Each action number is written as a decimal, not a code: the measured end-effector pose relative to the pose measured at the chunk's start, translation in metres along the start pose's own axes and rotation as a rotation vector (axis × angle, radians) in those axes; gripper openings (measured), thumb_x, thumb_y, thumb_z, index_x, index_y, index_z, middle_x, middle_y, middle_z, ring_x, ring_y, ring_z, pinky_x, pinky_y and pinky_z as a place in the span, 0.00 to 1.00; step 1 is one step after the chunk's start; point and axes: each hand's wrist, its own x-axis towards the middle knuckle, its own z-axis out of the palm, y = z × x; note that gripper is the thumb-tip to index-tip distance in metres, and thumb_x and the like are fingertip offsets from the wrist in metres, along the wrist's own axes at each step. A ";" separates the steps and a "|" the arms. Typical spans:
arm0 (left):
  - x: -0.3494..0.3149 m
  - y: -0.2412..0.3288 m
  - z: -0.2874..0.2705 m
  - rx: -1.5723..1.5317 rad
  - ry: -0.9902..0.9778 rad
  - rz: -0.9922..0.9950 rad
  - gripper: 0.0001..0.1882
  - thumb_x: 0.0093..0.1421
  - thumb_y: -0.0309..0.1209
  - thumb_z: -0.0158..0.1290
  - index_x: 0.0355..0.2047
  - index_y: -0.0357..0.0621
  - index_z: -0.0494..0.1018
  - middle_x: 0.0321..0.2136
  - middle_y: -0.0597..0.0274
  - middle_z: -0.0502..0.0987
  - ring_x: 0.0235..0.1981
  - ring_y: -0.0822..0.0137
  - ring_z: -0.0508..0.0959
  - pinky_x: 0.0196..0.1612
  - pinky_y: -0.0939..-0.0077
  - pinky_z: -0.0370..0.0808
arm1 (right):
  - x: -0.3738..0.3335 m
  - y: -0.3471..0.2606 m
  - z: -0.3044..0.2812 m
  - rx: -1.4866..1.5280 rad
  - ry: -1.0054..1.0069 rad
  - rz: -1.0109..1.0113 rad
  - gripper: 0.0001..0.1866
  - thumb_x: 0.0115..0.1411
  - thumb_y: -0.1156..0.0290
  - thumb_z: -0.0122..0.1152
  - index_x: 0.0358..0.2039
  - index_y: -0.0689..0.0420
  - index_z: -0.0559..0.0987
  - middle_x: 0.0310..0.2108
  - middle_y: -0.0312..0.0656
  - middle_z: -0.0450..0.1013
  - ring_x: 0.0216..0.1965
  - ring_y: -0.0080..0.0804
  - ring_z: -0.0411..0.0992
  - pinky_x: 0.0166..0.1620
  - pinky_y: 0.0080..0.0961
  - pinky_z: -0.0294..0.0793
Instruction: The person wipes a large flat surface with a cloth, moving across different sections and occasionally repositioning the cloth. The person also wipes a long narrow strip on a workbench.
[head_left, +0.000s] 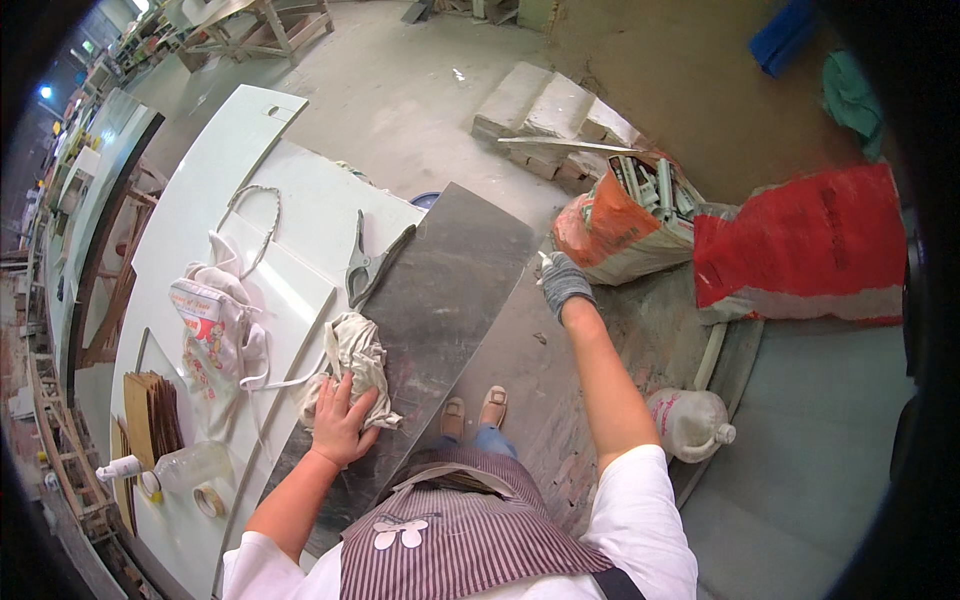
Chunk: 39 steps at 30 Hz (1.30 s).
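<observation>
My left hand (342, 425) is bare and lies with spread fingers on a crumpled off-white rag (355, 350). The rag rests on a dark, glossy sheet (460, 260), partly over its left edge. My right hand (566, 285), in a grey knit glove, reaches past the sheet's right edge toward an orange and white sack (600, 228) full of offcuts. Its fingers look closed, with a small whitish tip showing at them; I cannot make out whether that is a held thing. A large spring clamp (362, 262) lies beyond the rag, by the sheet's left edge.
White panels (215, 170) to the left bear a cloth drawstring bag (210, 330), a clear bottle (195, 465), a tape roll (209, 502) and brown cardboard pieces (152, 415). A red sack (800, 245), a plastic jug (690, 425) and pale blocks (550, 110) stand to the right.
</observation>
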 end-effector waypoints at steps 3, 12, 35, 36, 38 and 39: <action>-0.001 -0.003 0.003 0.003 -0.018 0.004 0.38 0.40 0.42 0.65 0.56 0.57 0.72 0.62 0.41 0.61 0.60 0.36 0.64 0.65 0.36 0.56 | 0.021 0.005 -0.002 -0.209 0.028 -0.051 0.16 0.62 0.65 0.55 0.47 0.59 0.76 0.45 0.58 0.75 0.49 0.49 0.75 0.50 0.45 0.73; -0.006 0.000 0.005 0.032 -0.031 -0.040 0.37 0.39 0.42 0.65 0.54 0.58 0.73 0.62 0.42 0.61 0.58 0.36 0.65 0.65 0.36 0.57 | -0.104 -0.044 0.070 -0.283 -0.333 -0.369 0.12 0.64 0.67 0.49 0.40 0.56 0.80 0.37 0.58 0.76 0.37 0.58 0.75 0.38 0.46 0.75; -0.009 -0.002 0.005 0.011 0.036 -0.035 0.35 0.44 0.39 0.61 0.57 0.56 0.72 0.63 0.41 0.61 0.60 0.36 0.64 0.66 0.41 0.57 | -0.135 -0.053 0.093 -0.032 -0.132 -0.110 0.13 0.64 0.66 0.47 0.37 0.57 0.79 0.35 0.57 0.77 0.38 0.60 0.76 0.42 0.50 0.75; -0.009 -0.001 0.003 0.002 0.043 -0.035 0.35 0.46 0.37 0.61 0.58 0.56 0.71 0.64 0.42 0.60 0.61 0.37 0.64 0.66 0.42 0.57 | -0.139 -0.056 0.088 0.044 -0.039 -0.088 0.12 0.64 0.66 0.48 0.35 0.57 0.79 0.35 0.58 0.77 0.37 0.61 0.76 0.41 0.50 0.75; -0.004 -0.001 0.003 -0.014 0.067 -0.008 0.34 0.47 0.37 0.60 0.59 0.56 0.70 0.64 0.43 0.60 0.61 0.37 0.64 0.66 0.43 0.57 | -0.158 -0.057 0.107 0.048 0.038 -0.174 0.12 0.65 0.65 0.48 0.35 0.58 0.79 0.34 0.60 0.76 0.37 0.62 0.75 0.40 0.49 0.76; -0.004 0.000 0.003 -0.024 0.073 -0.004 0.34 0.48 0.36 0.60 0.59 0.56 0.70 0.65 0.43 0.60 0.61 0.37 0.64 0.67 0.44 0.57 | -0.171 -0.060 0.119 0.048 0.065 -0.217 0.12 0.65 0.65 0.48 0.35 0.58 0.78 0.34 0.61 0.76 0.37 0.62 0.75 0.40 0.48 0.76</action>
